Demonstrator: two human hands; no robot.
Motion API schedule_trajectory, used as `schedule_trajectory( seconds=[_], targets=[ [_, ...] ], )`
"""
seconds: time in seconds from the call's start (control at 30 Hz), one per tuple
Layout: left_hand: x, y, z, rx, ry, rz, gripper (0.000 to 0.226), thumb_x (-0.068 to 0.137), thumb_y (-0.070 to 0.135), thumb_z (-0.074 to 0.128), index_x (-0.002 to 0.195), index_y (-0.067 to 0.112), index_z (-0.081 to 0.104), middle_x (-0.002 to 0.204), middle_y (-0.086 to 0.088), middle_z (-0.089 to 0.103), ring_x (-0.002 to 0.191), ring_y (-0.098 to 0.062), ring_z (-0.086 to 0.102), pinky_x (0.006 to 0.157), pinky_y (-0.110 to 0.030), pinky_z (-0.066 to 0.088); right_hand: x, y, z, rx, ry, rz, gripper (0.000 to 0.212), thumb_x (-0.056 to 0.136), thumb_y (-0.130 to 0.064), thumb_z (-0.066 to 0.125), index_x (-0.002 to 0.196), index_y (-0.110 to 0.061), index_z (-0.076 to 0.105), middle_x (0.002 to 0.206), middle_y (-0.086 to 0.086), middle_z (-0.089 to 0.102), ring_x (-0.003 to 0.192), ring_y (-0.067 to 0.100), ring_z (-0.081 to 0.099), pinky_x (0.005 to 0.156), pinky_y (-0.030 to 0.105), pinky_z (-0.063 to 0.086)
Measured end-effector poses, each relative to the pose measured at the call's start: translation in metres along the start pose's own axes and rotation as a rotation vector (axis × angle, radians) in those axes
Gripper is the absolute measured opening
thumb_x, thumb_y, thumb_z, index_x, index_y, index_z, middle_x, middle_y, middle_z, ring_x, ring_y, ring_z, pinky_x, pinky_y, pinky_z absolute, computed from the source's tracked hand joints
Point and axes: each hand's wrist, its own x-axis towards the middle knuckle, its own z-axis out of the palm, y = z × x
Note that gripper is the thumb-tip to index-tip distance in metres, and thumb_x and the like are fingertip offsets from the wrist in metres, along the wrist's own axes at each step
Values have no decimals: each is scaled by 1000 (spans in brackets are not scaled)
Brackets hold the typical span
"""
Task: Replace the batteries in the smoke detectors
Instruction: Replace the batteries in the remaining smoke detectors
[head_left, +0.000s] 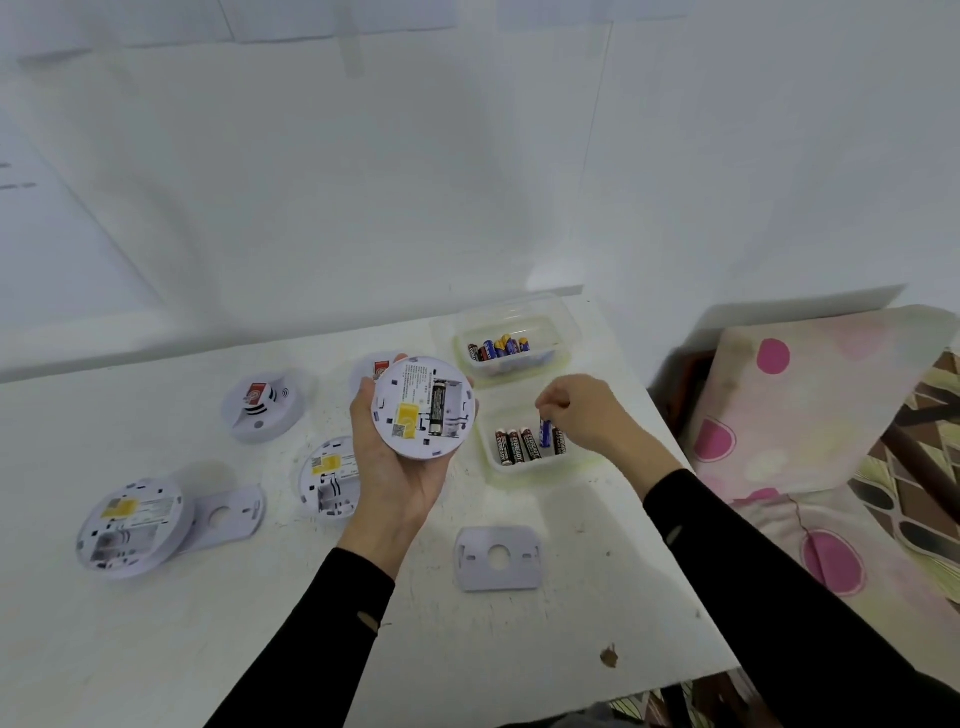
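Our left hand (395, 467) cups the smoke detector (423, 408), one black cell seated; at three o'clock, our right hand (582, 415) pinches a blue battery (545, 432) over the near tray (524, 465). Reversed polarity or a fumbled drop are our risks.

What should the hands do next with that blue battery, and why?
Probably lift the blue battery, pinched by the right hand, out of the near tub and over to the smoke detector in the left hand. Its compartment shows one battery and an empty slot beside it.
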Motion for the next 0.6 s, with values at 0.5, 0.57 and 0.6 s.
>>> schedule_trajectory(
  seconds=[0.5, 0.57, 0.6],
  targets=[
    [-5, -1, 16, 12, 32, -13, 40, 97, 48, 44, 116, 18, 63, 107, -8, 70, 97, -24, 67, 85, -41, 55, -50, -64, 15, 52, 29, -764, 49, 80, -11, 68, 124, -17, 48, 136, 0, 45, 130, 11, 39, 104, 13, 30],
    [-6, -1, 15, 13, 31, -23, 40, 100, 47, 41, 116, 18, 62, 103, -8, 72, 92, -23, 70, 76, -37, 60, -50, -64, 16, 26, 24, -772, 49, 79, -13, 66, 121, -20, 43, 134, -2, 45, 127, 15, 40, 103, 21, 36],
    [-6, -2, 15, 13, 30, -26, 40, 101, 47, 39, 117, 18, 62, 103, -8, 72, 91, -22, 70, 74, -36, 60, -51, -65, 16, 7, 32, -778, 49, 78, -13, 65, 120, -20, 41, 131, -1, 45, 125, 17, 42, 101, 24, 38]
  ],
)
